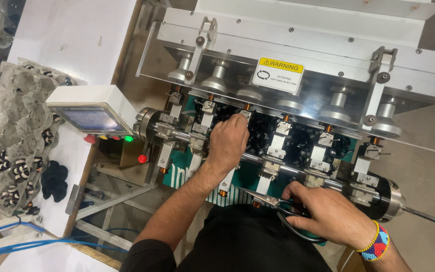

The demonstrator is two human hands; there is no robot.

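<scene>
Fingers of my left hand point(227, 141) pinch narrowly at a white clamp point(245, 116) on the winding machine point(298, 75); my right hand point(328, 211) grips black-handled scissors point(278, 209) near the shaft point(273, 163). Control box point(94, 113) sits left.

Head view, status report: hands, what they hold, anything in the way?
Left hand pinching at a machine station. Right hand gripping scissors, blades pointing left. Clear guard overhangs the spindles.

Control box point(92, 115) left of machine point(298, 100); scissors point(278, 209) before it
</scene>
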